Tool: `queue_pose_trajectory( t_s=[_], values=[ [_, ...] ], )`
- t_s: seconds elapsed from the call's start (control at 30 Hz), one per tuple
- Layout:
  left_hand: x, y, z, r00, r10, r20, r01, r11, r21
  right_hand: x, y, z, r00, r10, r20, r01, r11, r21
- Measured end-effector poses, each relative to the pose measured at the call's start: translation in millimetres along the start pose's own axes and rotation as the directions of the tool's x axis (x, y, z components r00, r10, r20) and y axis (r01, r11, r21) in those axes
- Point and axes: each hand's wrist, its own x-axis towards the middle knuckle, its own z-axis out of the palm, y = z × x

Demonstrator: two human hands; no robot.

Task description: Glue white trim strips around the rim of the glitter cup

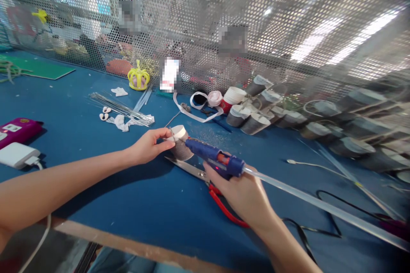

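My left hand pinches the upper left edge of a small grey bucket with a pale rim. A thin cord trails up from its fingertips. Wrapped around the grip of a blue hot glue gun, my right hand points its nozzle at the bucket's side, close to the left fingertips. A long clear glue stick sticks out of the gun's back end. Scissors with red handles lie open-bladed beneath the gun, partly covered by my right hand.
Many similar grey buckets crowd the right side. Metal wires, white scraps and a yellow crown lie behind my left hand. A white power bank sits at left. A black cable runs at right; perforated mesh stands behind.
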Motion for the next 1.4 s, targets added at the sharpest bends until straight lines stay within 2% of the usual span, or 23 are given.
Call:
queue_pose_trajectory(
  t_s=[0.53, 0.73, 0.93, 1.23, 1.4],
  values=[
    [1.7, -2.9, -0.9, 1.000, 0.014, 0.014, -0.015, 0.999, 0.039, -3.9, 8.3, 6.4, 0.996, -0.057, -0.068, 0.055, 0.998, -0.025],
    [1.3, -3.7, -2.0, 0.999, 0.012, 0.033, -0.013, 1.000, 0.012, 0.0, 7.1, 1.7, 0.994, -0.020, -0.103, 0.017, 1.000, -0.022],
    [2.2, -5.6, -2.6, 0.999, 0.022, 0.050, -0.023, 0.999, 0.027, 2.8, 5.8, -6.0, 0.999, -0.025, -0.030, 0.023, 0.997, -0.076],
    [3.2, -6.2, -3.3, 0.998, 0.025, 0.059, -0.026, 1.000, 0.016, 2.9, 10.8, -5.9, 1.000, -0.013, -0.007, 0.012, 0.994, -0.104],
    [2.8, -6.0, -4.0, 0.997, 0.027, 0.073, -0.028, 1.000, 0.014, 4.4, 13.3, -7.6, 0.998, -0.051, 0.021, 0.053, 0.989, -0.135]
  ],
)
